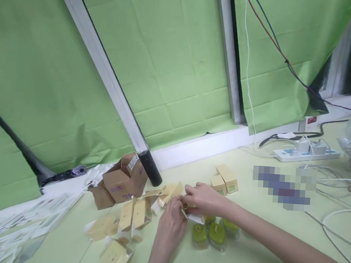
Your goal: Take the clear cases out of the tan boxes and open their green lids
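My left hand [170,223] and my right hand [203,198] meet over the pale green table [260,249], both pinched on a small folded white and tan paper piece [194,217]. Just below the hands stand three small green bottles [215,232] in clear wrap. To the left lie several flat and folded tan cartons [133,216], some half open. Two closed tan cartons [224,179] sit beyond my right hand.
An open brown cardboard box [120,181] and a black cylinder [150,168] stand at the back left. A white power strip [306,153] with plugs and loose cables lies at the right. White leaflets [12,228] spread at the left edge. Green cloth hangs behind.
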